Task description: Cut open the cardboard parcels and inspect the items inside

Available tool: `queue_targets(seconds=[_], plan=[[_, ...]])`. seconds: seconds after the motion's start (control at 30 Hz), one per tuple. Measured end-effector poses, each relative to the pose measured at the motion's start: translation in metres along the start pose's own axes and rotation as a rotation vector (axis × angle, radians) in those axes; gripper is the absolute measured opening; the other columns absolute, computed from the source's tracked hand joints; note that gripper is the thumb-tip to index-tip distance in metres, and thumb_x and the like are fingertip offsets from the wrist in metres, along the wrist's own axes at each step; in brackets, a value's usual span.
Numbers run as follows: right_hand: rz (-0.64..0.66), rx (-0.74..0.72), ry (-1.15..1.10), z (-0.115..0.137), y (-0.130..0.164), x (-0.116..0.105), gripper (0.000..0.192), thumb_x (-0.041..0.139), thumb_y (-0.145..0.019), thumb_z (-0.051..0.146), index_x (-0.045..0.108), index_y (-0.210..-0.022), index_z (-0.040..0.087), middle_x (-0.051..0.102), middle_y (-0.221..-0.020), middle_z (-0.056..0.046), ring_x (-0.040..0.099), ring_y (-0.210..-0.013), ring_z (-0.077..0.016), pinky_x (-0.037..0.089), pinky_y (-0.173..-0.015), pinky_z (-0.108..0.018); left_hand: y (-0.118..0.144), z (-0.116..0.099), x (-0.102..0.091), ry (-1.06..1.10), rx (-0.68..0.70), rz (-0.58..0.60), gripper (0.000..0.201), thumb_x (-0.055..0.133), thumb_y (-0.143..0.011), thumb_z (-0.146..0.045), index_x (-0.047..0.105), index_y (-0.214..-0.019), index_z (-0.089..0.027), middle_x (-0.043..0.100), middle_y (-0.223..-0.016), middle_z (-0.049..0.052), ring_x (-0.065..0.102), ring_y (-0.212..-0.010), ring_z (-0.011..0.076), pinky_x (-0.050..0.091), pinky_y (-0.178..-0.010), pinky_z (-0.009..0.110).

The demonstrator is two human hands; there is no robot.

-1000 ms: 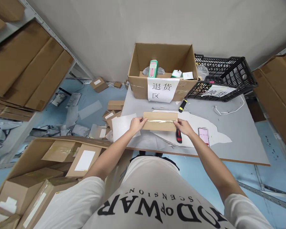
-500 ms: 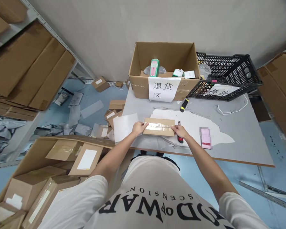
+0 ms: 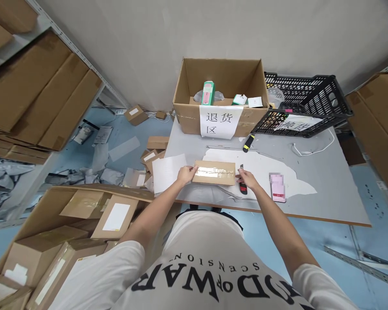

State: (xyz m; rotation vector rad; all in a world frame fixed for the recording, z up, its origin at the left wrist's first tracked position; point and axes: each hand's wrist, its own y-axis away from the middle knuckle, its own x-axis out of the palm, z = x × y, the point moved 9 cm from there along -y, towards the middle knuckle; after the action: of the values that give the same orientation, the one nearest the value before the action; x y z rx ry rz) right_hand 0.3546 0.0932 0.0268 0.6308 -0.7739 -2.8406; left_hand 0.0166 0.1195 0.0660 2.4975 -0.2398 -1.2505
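Note:
A small brown cardboard box (image 3: 214,170) with shiny clear tape along its top lies on the table. My left hand (image 3: 186,174) is closed on its left end, thumb near the upper edge. Just off the box's right end is my right hand (image 3: 246,178), its fingers slightly apart over the middle of a red and black utility knife (image 3: 243,188). The knife's blade end shows beyond my fingers; whether they touch its handle is hard to see. A white torn sheet (image 3: 261,165) lies beneath the box and knife.
Behind stand an open carton (image 3: 187,118) with small boxes inside and a black plastic crate (image 3: 330,116). A black and yellow tool (image 3: 248,143), a phone (image 3: 278,188) and a white cable (image 3: 313,151) lie on the table (image 3: 336,189). A large carton of parcels (image 3: 93,186) stands left.
My right hand has come away from the box's right end and shifted slightly right, over the knife. My left hand stays on the box, which has barely moved.

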Motion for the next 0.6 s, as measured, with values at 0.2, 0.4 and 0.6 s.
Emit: queue_targets(seconds=[0.2, 0.4, 0.6], plan=[[-0.231, 0.140, 0.447, -0.048, 0.016, -0.042, 0.047, 0.049, -0.085, 0.045, 0.057, -0.118, 0.013, 0.068, -0.105, -0.011, 0.063, -0.097, -0.0236, 0.045, -0.088, -0.034, 0.041, -0.006, -0.003, -0.064, 0.142, -0.157, 0.065, 0.033, -0.089, -0.055, 0.040, -0.136, -0.010, 0.049, -0.135, 0.017, 0.047, -0.124, 0.0282, 0.041, -0.095, 0.036], [-0.177, 0.214, 0.676, -0.070, 0.014, -0.011, 0.050, 0.058, -0.079, 0.039, 0.046, -0.122, 0.017, 0.059, -0.116, -0.013, 0.057, -0.106, -0.0257, 0.044, -0.082, -0.033, 0.093, -0.053, 0.041, -0.298, 0.621, -0.078, 0.066, 0.039, -0.090, -0.047, 0.027, -0.142, -0.008, 0.023, -0.151, 0.017, 0.014, -0.141, 0.0282, 0.020, -0.112, 0.046], [-0.191, 0.239, 0.789, -0.061, 0.000, 0.003, 0.050, 0.059, -0.078, 0.043, 0.040, -0.119, 0.021, 0.049, -0.118, -0.011, 0.057, -0.104, -0.0260, 0.046, -0.080, -0.036, 0.094, -0.064, 0.066, -0.433, 0.687, 0.014, 0.062, 0.037, -0.091, -0.043, 0.027, -0.142, -0.008, 0.023, -0.151, 0.016, 0.012, -0.141, 0.0274, 0.018, -0.112, 0.046]])
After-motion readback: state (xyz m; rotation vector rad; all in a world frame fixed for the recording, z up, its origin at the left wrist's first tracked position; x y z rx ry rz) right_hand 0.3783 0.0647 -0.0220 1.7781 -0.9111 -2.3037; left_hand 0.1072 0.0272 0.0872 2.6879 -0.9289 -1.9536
